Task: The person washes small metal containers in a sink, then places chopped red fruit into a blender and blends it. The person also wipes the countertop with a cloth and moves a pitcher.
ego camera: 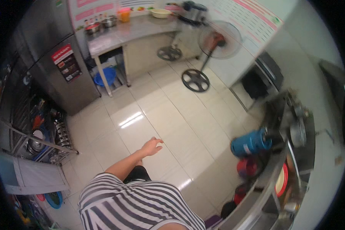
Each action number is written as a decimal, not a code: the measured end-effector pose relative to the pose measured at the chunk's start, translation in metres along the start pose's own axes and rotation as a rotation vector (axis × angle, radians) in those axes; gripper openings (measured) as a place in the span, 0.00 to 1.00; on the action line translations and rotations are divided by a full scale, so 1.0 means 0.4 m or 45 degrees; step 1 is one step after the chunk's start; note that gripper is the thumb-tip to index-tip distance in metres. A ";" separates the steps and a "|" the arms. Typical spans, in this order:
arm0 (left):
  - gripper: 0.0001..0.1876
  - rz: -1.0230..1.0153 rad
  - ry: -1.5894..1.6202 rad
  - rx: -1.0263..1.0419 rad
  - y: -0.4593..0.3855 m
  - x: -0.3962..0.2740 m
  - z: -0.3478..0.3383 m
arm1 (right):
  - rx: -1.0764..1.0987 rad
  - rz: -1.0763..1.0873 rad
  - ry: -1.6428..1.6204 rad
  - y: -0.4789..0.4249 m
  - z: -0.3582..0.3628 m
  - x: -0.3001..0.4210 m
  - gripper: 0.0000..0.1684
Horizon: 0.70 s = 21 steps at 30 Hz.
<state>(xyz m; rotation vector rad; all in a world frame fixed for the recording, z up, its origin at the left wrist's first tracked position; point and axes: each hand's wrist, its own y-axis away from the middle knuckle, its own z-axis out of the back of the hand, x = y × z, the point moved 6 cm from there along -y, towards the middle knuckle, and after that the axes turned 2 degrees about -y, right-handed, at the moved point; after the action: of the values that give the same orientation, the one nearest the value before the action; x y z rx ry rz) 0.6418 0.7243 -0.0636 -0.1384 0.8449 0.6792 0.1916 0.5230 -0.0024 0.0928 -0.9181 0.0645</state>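
Note:
My left hand (152,147) reaches out in front of my striped shirt, over the pale tiled floor (172,123). It holds nothing, and its fingers are apart. My right hand is out of view. Before me, across the floor, stands a pedestal fan (195,80) with a round black base and a blurred cage. Behind it is a stainless steel table (132,31) carrying metal pots (109,21), an orange container with a pink lid (124,15) and a cream basin (160,13).
At left are a steel refrigerator (46,63) and a rack (43,141) of metalware. A blue basin (105,77) sits under the table. Along the right run a blue gas cylinder (248,143), a red container (246,167) and a steel counter (244,208). Another round base (169,53) stands behind the fan.

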 end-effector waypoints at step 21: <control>0.23 0.469 1.399 -1.452 -0.785 0.855 1.424 | 0.700 -0.735 -0.007 -0.941 -1.027 0.470 0.22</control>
<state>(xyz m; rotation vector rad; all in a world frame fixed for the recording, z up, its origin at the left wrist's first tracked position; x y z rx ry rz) 1.3587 0.8610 0.0217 -1.5181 1.4356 1.4174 0.6660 0.1961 -0.1207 0.8627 -0.8293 -0.2222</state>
